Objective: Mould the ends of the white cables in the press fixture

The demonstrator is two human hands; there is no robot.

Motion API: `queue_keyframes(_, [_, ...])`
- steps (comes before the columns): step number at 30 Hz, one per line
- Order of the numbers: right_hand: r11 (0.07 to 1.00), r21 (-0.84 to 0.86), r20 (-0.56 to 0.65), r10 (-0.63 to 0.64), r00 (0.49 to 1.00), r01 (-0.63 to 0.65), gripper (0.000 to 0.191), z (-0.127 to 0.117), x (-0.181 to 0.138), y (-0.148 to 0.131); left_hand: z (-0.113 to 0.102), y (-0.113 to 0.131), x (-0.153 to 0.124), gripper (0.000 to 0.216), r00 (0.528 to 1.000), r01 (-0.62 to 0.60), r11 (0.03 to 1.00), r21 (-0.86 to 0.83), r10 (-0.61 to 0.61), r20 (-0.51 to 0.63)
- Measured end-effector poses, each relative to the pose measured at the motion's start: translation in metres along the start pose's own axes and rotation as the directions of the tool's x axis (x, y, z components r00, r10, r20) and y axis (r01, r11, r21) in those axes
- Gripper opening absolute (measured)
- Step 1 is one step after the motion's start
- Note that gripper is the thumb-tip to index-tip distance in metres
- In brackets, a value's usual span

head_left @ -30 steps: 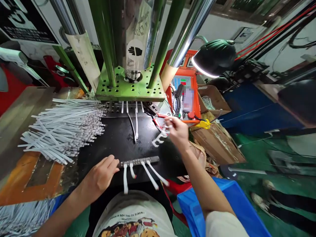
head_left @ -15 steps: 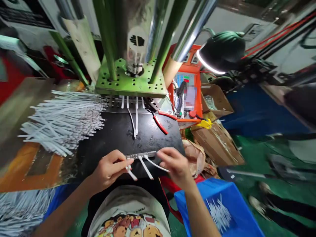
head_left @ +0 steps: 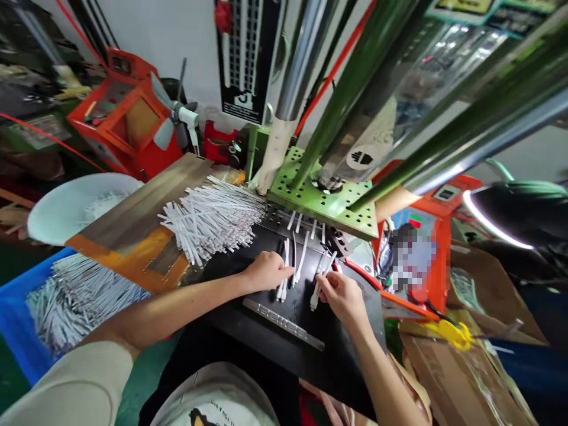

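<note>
My left hand [head_left: 267, 273] rests on the black worktop with its fingers closed at a couple of short white cables [head_left: 285, 278], thumb against them. Between my hands lies another white cable [head_left: 302, 260], its thicker end toward me. My right hand [head_left: 344, 294] pinches white cables [head_left: 316, 291] that have small plug-like ends. Nearer to my body, a narrow metal bar with slots [head_left: 284, 324] lies flat on the worktop, untouched. Beyond the hands, several white cable ends stick out below the green press plate [head_left: 323, 198].
A big pile of white cables [head_left: 213, 219] lies on a board at left, above a blue bin [head_left: 15, 307] full of more. Red-handled pliers [head_left: 364, 275] sit beyond my right hand. At right stand an orange control box [head_left: 437, 236], a lamp [head_left: 523, 213] and cardboard boxes [head_left: 461, 361].
The metal bar, held between both hands before, now lies on the worktop without cables in it. Both hands have moved forward to the loose white cables. The view has turned left.
</note>
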State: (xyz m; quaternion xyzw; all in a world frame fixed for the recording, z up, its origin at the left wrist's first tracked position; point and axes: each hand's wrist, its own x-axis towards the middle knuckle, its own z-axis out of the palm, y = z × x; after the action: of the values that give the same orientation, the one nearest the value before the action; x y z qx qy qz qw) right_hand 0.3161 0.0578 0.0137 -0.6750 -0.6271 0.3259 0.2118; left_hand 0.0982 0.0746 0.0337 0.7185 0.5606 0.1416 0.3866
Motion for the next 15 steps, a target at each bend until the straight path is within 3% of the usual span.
queue_keyframes(3, [0.943, -0.315, -0.057, -0.132, 0.990, 0.108, 0.036, 0.003, 0.012, -0.007, -0.011, 0.003, -0.004, 0.032, 0.997, -0.011, 0.994, 0.112, 0.020, -0.078])
queue_keyframes(6, [0.804, -0.513, -0.039, -0.373, 0.927, 0.302, 0.027, 0.008, 0.015, -0.029, -0.041, -0.012, -0.029, 0.027, 0.985, -0.051, 0.967, 0.251, 0.090, -0.144])
queue_keyframes(8, [0.748, -0.466, 0.064, -0.504, 0.862, 0.472, 0.022, 0.017, 0.022, -0.055, -0.075, -0.036, -0.043, 0.024, 0.946, -0.010, 0.909, 0.416, 0.143, -0.290])
queue_keyframes(10, [0.710, -0.361, 0.142, -0.599, 0.788, 0.604, 0.022, 0.031, 0.037, -0.088, -0.111, -0.066, -0.046, 0.022, 0.864, 0.138, 0.832, 0.538, 0.165, -0.476])
queue_keyframes(11, [0.695, -0.328, 0.156, -0.628, 0.762, 0.640, 0.022, 0.038, 0.047, -0.106, -0.128, -0.082, -0.044, 0.019, 0.842, 0.159, 0.822, 0.547, 0.177, -0.510])
queue_keyframes(13, [0.670, -0.325, 0.188, -0.646, 0.740, 0.667, 0.023, 0.055, 0.068, -0.141, -0.151, -0.109, -0.034, 0.016, 0.861, 0.065, 0.868, 0.492, 0.201, -0.468])
queue_keyframes(15, [0.638, -0.371, 0.242, -0.635, 0.734, 0.674, 0.021, 0.071, 0.087, -0.172, -0.160, -0.126, -0.025, 0.016, 0.865, -0.074, 0.902, 0.426, 0.271, -0.422])
